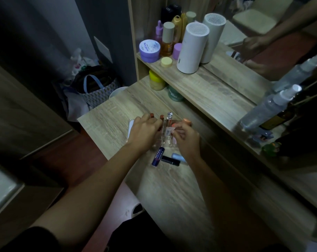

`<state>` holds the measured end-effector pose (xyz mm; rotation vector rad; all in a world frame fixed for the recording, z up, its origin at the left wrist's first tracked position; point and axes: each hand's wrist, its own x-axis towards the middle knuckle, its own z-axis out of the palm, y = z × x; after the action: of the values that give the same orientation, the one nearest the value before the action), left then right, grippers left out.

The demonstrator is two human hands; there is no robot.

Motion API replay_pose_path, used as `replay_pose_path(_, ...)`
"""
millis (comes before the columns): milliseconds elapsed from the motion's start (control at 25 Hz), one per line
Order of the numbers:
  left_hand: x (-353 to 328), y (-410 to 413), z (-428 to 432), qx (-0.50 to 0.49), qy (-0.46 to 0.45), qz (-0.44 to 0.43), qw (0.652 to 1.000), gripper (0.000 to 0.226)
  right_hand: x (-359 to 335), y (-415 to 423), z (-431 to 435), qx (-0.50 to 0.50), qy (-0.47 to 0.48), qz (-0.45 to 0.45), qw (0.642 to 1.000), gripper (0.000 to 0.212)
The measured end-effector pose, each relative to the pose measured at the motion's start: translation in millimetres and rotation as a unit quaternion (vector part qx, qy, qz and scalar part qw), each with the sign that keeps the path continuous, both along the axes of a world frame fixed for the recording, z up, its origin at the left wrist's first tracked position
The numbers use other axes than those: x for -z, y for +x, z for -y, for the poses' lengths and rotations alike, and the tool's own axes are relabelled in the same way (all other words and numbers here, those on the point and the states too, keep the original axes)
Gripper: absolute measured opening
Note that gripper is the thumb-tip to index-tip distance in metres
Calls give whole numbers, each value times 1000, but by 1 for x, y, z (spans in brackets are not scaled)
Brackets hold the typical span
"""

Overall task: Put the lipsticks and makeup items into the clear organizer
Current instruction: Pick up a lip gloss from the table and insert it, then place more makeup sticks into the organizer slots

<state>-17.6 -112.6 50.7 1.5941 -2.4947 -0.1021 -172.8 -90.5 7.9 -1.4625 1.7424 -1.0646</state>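
The clear organizer [165, 142] stands on the wooden tabletop, mostly under my hands. My left hand [145, 130] rests over its left side, fingers curled around a brown lipstick [161, 118]. My right hand [186, 138] is over its right side, fingertips pinching a small white and blue item [168, 132]. A clear tube with a silver cap [169, 118] stands upright in the organizer, and an orange-capped lipstick [187, 121] shows behind my right hand. In front of the organizer lie a blue Nivea lip balm [158, 156], a black tube [170, 160] and a light blue tube [177, 156].
A white flat item [130, 127] lies left of the organizer. The raised shelf [208, 84] behind holds jars, bottles and a white cylinder [192, 48]. Spray bottles [266, 110] stand at the right by the mirror. Bags sit on the floor to the left.
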Motion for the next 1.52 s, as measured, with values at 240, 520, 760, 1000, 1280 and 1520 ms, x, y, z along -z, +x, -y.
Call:
replay_pose_path(240,3,-1,6,-2,4,25,1000,27,1,1,1,3,4,-29,1000,18)
replay_pose_path(520,-8,1,-5,-14,-12,-43,999,26,-13,-6,-6,1,-23,-36,999,18)
replay_pose_path(760,27,6,-60,1,59,-165,984,9,7,-35,-47,3,20,-111,994,16)
replay_pose_path(1000,70,1,-88,-42,154,-140,977,25,27,-44,-77,-117,73,-190,972,19)
replay_pose_path(1280,75,3,-113,-133,167,-144,966,22,25,-44,-96,-49,157,-215,963,20)
replay_pose_path(1520,51,-6,-97,-268,158,-325,893,33,9,-21,-87,17,128,-45,991,39)
